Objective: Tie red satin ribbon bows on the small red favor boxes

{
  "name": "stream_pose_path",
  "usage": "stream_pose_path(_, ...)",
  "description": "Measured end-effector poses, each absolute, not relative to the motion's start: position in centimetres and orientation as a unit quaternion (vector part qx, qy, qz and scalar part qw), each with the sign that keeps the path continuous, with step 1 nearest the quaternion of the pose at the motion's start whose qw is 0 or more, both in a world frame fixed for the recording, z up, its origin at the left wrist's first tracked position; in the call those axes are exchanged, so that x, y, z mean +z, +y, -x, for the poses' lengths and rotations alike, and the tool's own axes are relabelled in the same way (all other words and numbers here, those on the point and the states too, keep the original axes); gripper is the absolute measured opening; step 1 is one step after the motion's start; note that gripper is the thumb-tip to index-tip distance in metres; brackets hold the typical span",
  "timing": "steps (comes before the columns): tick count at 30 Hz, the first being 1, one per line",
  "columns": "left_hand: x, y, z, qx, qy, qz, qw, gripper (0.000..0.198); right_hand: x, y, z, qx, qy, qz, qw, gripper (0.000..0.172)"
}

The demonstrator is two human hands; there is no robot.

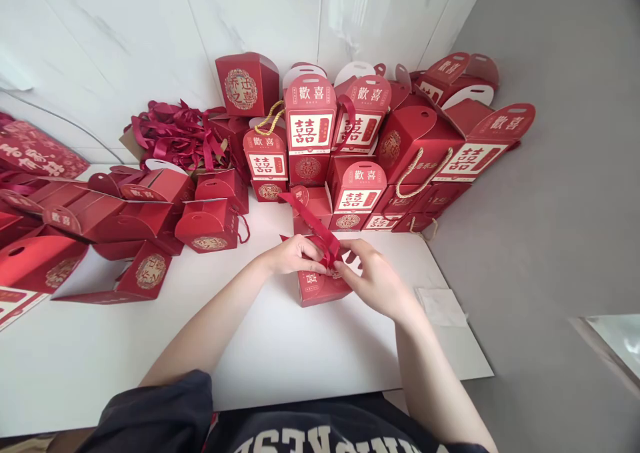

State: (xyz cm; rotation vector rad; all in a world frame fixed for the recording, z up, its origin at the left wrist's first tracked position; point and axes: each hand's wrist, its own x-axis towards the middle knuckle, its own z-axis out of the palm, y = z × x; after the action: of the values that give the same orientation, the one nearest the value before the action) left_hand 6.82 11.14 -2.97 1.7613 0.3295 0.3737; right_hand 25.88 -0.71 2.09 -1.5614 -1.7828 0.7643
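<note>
A small red box [325, 294] lies on the white table [300, 353] in front of me, with gold and white printing on it. Dark red ribbon [313, 223] rises in a loop above the box, and a loose end points up to the left. My left hand [294, 255] pinches the ribbon from the left at the top of the box. From the right, my right hand [373, 276] holds the ribbon between thumb and fingers, close to the left fingertips. The knot between the fingers is partly hidden.
Stacked red gift boxes [310, 119] stand along the marble-patterned wall behind. A heap of red ribbons [175, 133] lies at the back left. More boxes [150, 226] cover the left side. A white sheet [443, 307] lies near the table's right edge, beside a grey wall.
</note>
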Motion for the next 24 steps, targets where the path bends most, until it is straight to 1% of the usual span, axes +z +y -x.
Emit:
stream_pose_path(3, -2.9, 11.2, -6.9, 0.177, 0.137, -0.774, 0.592, 0.026, 0.8, -0.2, -24.0, 0.282, -0.654, 0.612, 0.344, 0.029)
stream_pose_path(6, -2.7, 11.1, -6.9, 0.173, 0.139, -0.789, 0.573, 0.033, 0.0, 0.5, -22.5, 0.241, -0.602, 0.662, 0.376, 0.033)
stream_pose_path(9, -2.6, 11.0, -6.9, 0.165, 0.145, -0.795, 0.565, 0.038, -0.1, 0.7, -22.6, 0.213, -0.567, 0.688, 0.399, 0.027)
stream_pose_path(11, -2.6, 11.0, -7.0, 0.171, 0.143, -0.795, 0.564, 0.036, 0.2, 0.5, -23.4, 0.205, -0.547, 0.702, 0.408, 0.026)
stream_pose_path(15, -2.5, 11.1, -7.0, 0.181, 0.133, -0.798, 0.559, 0.027, 1.8, -1.0, -25.0, 0.171, -0.515, 0.717, 0.437, 0.036)
stream_pose_path(17, -2.4, 11.2, -7.0, 0.172, 0.118, -0.799, 0.564, 0.026, 2.7, -2.1, -25.1, 0.12, -0.53, 0.705, 0.456, 0.034)
stream_pose_path(20, -2.0, 11.4, -7.0, 0.159, 0.105, -0.794, 0.577, 0.03, 4.0, -3.4, -24.1, 0.026, -0.599, 0.642, 0.479, 0.023)
stream_pose_path(22, -1.7, 11.4, -7.0, 0.152, 0.118, -0.788, 0.584, 0.036, 4.5, -3.7, -23.0, -0.021, -0.671, 0.574, 0.469, 0.017)
stream_pose_path(24, -1.4, 11.3, -7.2, 0.138, 0.139, -0.785, 0.588, 0.04, 4.6, -3.7, -21.5, -0.061, -0.751, 0.499, 0.429, 0.015)
